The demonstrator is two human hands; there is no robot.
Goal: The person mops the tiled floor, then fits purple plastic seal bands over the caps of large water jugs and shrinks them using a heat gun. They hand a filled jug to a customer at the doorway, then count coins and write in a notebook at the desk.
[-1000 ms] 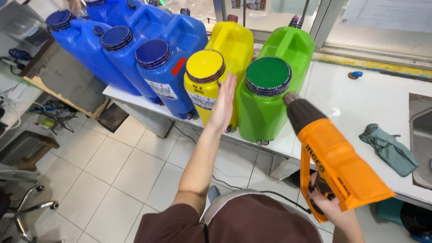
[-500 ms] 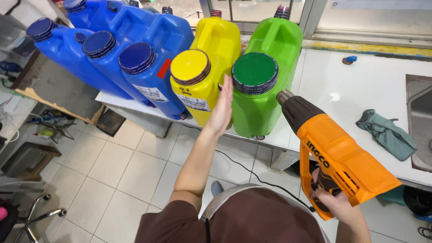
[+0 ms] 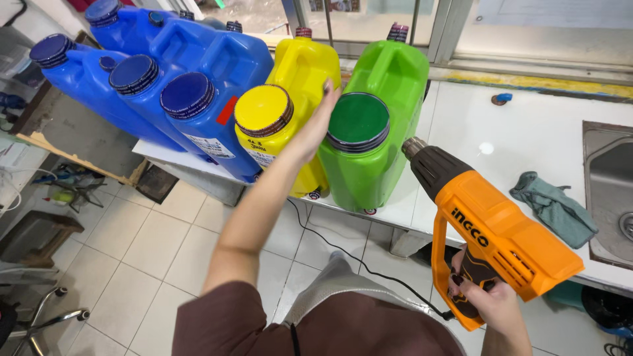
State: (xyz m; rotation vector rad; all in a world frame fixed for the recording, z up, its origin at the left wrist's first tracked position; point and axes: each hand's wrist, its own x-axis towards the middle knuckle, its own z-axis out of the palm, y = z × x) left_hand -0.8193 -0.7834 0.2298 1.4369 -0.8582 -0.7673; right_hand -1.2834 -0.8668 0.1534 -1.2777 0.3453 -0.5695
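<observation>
Head view looks down on a green can (image 3: 376,142) standing at the front edge of a white counter (image 3: 527,132), tipped so its round dark-green cap (image 3: 359,122) faces the camera. The can is glossy moulded plastic, boxy with rounded corners and a handle slot along its top; the cap has a ribbed rim and a flat, smooth face. Just left of the green can, touching it, stands a yellow can (image 3: 297,112) of the same shape with a yellow cap, and left of that a cluster of blue cans (image 3: 178,72) with dark-blue ribbed caps.

Left hand (image 3: 316,122) lies flat in the gap between the yellow and green cans, fingers together and straight, palm against the yellow can's side. Right hand (image 3: 484,296) is wrapped tight round the grip of an orange heat gun (image 3: 491,231), right of the green can; its dark barrel and metal nozzle (image 3: 414,146) point at the cap, close to its rim but apart from it.

Right of the green can the counter is bare and shiny as far as a crumpled teal rag (image 3: 554,207) and a steel sink (image 3: 610,191). Below the counter edge lies tiled floor, crossed by a black cord (image 3: 343,254).
</observation>
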